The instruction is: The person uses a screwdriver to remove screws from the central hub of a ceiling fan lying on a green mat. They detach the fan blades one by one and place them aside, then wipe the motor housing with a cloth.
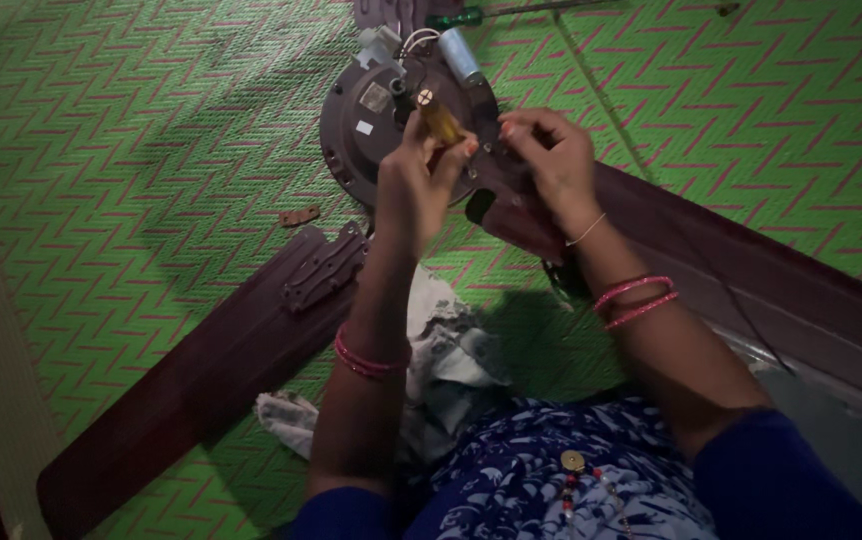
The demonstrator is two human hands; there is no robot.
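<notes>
A dark round ceiling-fan motor (361,130) lies on a green zigzag mat. My left hand (419,180) is closed around a screwdriver with a yellow handle (438,117), held over the motor's right side. My right hand (549,155) pinches the fan part at the motor's edge, where a dark brown blade (751,270) joins it. Whether a small screw sits between those fingers I cannot tell. A second brown blade (201,380) with its metal bracket (323,268) lies detached at the lower left.
A green-handled screwdriver (466,17) lies beyond the motor at the top. A small brown metal piece (299,216) rests on the mat left of the motor. A white crumpled cloth (441,360) lies between my arms. A pale cylindrical capacitor (459,55) sits on the motor.
</notes>
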